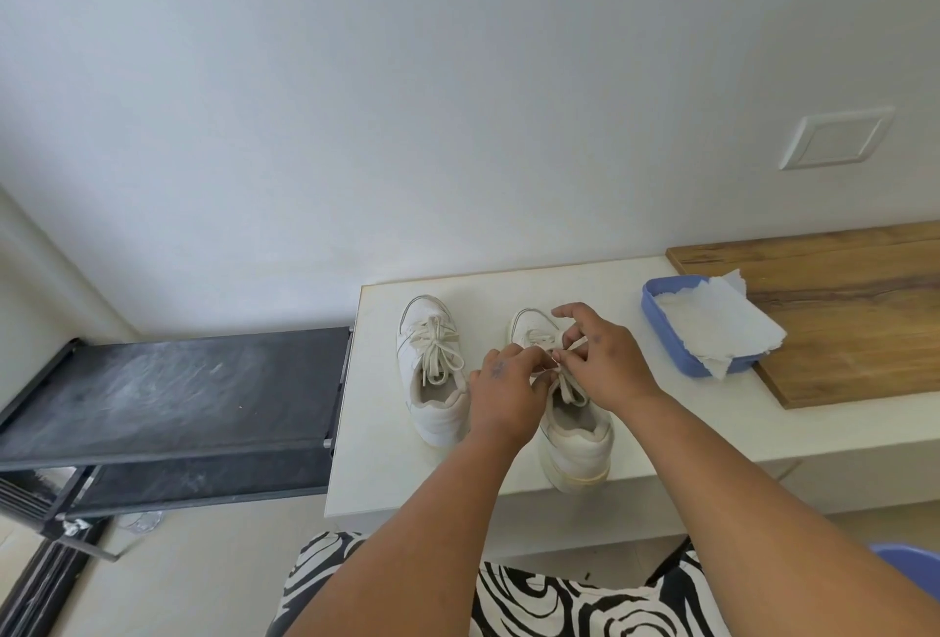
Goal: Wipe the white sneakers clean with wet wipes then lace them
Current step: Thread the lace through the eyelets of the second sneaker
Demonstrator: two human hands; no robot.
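Head view: both hands pinch the lace (569, 384) of the right sneaker (575, 438), left hand (501, 395) and right hand (603, 356) fingers curled. Its heel overhangs the white table's front edge (407, 484); the left sneaker (432, 382), laced, sits beside it, wipes tub (676, 331) at the right.

Looks like somebody's home, probably an entryway or a corner of a room. Plain white painted wall (356, 102) with a blank white switch plate (836, 139) on it, and a low cream table (508, 494) built along the wall, with a wooden board (839, 311) lying on its right part. Just left of the table there's a dark fabric shoe rack (168, 387) with metal tube frame, dusty on top, which is very much a by-the-door household thing. Pale floor (193, 575) below. A blue plastic tub (661, 326) lined with paper towel (722, 326) sits on the table, and a pair of white sneakers (432, 382) beside it. Nothing commercial or lab-like, just ordinary domestic stuff.
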